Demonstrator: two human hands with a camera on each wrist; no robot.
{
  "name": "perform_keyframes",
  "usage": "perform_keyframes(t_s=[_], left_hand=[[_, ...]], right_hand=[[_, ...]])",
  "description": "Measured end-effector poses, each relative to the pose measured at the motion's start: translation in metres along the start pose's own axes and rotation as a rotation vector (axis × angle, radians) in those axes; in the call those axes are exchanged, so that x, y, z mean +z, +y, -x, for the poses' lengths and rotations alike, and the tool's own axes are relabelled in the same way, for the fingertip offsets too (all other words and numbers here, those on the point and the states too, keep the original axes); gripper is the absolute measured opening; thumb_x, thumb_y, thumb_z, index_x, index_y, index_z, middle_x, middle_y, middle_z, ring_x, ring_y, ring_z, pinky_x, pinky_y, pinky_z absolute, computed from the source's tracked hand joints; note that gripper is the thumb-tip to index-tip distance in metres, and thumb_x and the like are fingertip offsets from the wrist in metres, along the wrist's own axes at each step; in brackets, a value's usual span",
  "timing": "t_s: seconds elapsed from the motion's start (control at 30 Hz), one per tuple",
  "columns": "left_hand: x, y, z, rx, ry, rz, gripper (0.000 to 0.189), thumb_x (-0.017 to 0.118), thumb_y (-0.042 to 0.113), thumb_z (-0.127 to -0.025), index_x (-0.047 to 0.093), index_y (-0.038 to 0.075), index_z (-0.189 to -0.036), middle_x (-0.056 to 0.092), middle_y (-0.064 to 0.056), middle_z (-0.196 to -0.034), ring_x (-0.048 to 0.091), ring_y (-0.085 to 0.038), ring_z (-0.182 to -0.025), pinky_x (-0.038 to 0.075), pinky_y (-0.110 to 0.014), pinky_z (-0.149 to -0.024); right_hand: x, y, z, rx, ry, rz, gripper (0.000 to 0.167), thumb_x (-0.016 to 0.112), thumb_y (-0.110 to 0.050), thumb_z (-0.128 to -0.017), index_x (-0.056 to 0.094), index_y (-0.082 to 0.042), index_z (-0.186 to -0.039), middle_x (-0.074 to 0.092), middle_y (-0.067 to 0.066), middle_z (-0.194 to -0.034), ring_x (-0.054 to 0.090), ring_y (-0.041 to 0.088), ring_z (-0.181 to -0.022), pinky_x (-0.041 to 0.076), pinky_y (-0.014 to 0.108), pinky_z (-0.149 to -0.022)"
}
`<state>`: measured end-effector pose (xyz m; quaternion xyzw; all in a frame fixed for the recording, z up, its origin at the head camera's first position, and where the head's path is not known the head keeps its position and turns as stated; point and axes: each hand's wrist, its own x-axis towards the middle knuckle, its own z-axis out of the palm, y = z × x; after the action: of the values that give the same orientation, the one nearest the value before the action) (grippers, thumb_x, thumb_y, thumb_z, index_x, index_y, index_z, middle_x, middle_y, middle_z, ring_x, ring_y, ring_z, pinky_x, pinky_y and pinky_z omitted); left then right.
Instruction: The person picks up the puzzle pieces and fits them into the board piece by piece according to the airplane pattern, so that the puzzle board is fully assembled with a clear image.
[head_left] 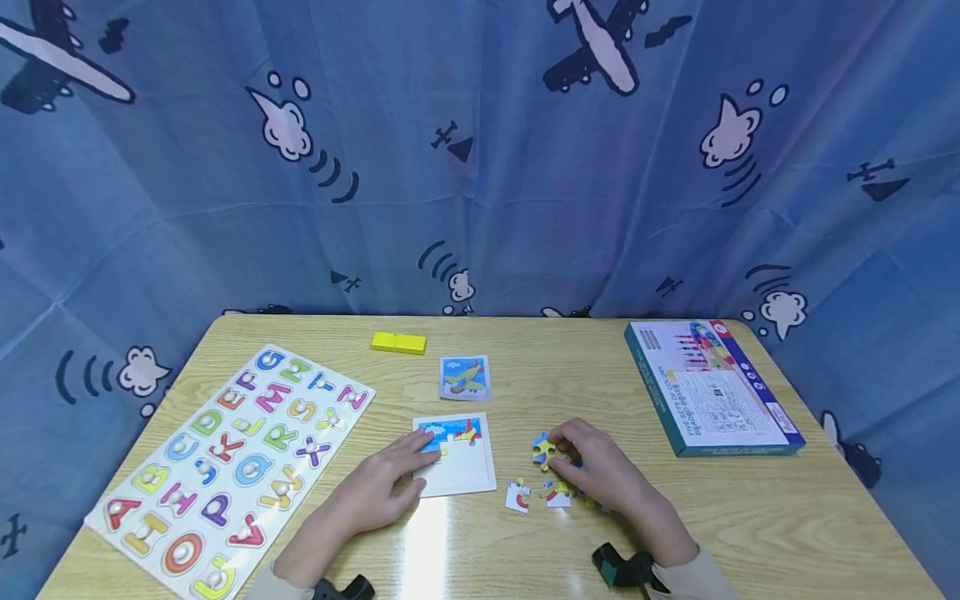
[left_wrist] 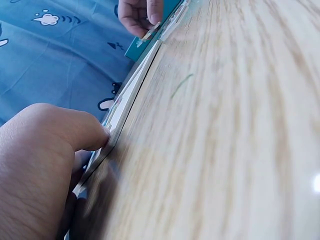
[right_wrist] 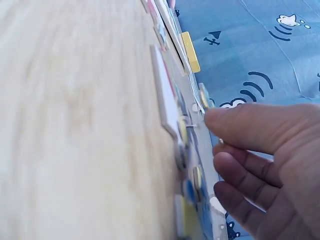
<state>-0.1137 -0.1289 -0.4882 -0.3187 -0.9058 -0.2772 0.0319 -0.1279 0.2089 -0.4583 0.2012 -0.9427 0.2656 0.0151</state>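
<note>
My left hand (head_left: 375,490) rests on the left side of a white puzzle board (head_left: 465,475), its thumb at the near edge in the left wrist view. Along the top of the board lie fitted pieces showing blue sky and part of a red and yellow plane. My right hand (head_left: 600,468), to the right of the board, pinches a puzzle piece (right_wrist: 204,96) between thumb and fingers, raised off the table. Beneath and around that hand are several loose pieces, among them a white and red one (head_left: 517,497); the hand partly hides the others.
Behind the board lies a small picture card of a yellow plane (head_left: 465,377), with a yellow block (head_left: 398,342) farther back. An alphabet peg board (head_left: 243,450) covers the table's left. At the right back lies a boxed game (head_left: 712,392). A blue curtain (head_left: 480,208) hangs behind.
</note>
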Motion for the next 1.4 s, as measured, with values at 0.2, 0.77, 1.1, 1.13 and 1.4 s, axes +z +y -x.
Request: perform_keyframes(t_s=[0.2, 0.77, 1.1, 1.13, 1.4], left_hand=[[0.000, -0.001, 0.000, 0.003, 0.000, -0.002, 0.037, 0.060, 0.021, -0.091, 0.061, 0.017, -0.128, 0.047, -0.004, -0.144, 0.041, -0.024, -0.135, 0.042, -0.045, -0.108], [-0.001, 0.001, -0.001, -0.035, -0.029, 0.018, 0.038, 0.059, 0.024, -0.092, 0.060, 0.018, -0.130, 0.044, -0.001, -0.147, 0.038, -0.019, -0.138, 0.038, -0.041, -0.111], [-0.001, 0.000, 0.000, -0.038, -0.031, 0.021, 0.038, 0.059, 0.024, -0.092, 0.060, 0.019, -0.130, 0.045, 0.000, -0.147, 0.038, -0.018, -0.137, 0.039, -0.041, -0.111], [-0.001, 0.000, 0.000, -0.038, -0.032, 0.021, 0.038, 0.059, 0.024, -0.092, 0.060, 0.019, -0.130, 0.044, 0.000, -0.147, 0.038, -0.018, -0.137, 0.039, -0.041, -0.111], [-0.002, -0.001, 0.000, -0.035, -0.035, 0.021, 0.039, 0.059, 0.024, -0.092, 0.060, 0.019, -0.130, 0.043, 0.001, -0.147, 0.037, -0.017, -0.138, 0.039, -0.040, -0.111]], right_hand=[[-0.002, -0.006, -0.002, -0.036, 0.010, -0.003, 0.020, 0.072, -0.015, -0.084, 0.064, -0.013, -0.102, 0.061, -0.005, -0.097, 0.059, 0.009, -0.086, 0.055, 0.024, -0.071], [0.012, -0.042, -0.025, -0.166, -0.044, -0.001, 0.021, 0.070, -0.018, -0.085, 0.066, -0.012, -0.105, 0.062, -0.004, -0.102, 0.059, 0.009, -0.091, 0.056, 0.027, -0.077], [0.029, -0.069, -0.042, -0.208, -0.125, 0.007, 0.022, 0.068, -0.021, -0.087, 0.068, -0.011, -0.107, 0.063, 0.000, -0.105, 0.058, 0.011, -0.092, 0.055, 0.029, -0.081], [0.031, -0.071, -0.044, -0.211, -0.128, 0.015, 0.022, 0.067, -0.020, -0.087, 0.068, -0.011, -0.107, 0.063, 0.000, -0.104, 0.057, 0.011, -0.090, 0.055, 0.028, -0.079], [0.043, -0.082, -0.055, -0.256, -0.091, 0.098, 0.019, 0.068, -0.018, -0.084, 0.070, -0.012, -0.102, 0.063, -0.002, -0.096, 0.057, 0.007, -0.082, 0.055, 0.024, -0.072]])
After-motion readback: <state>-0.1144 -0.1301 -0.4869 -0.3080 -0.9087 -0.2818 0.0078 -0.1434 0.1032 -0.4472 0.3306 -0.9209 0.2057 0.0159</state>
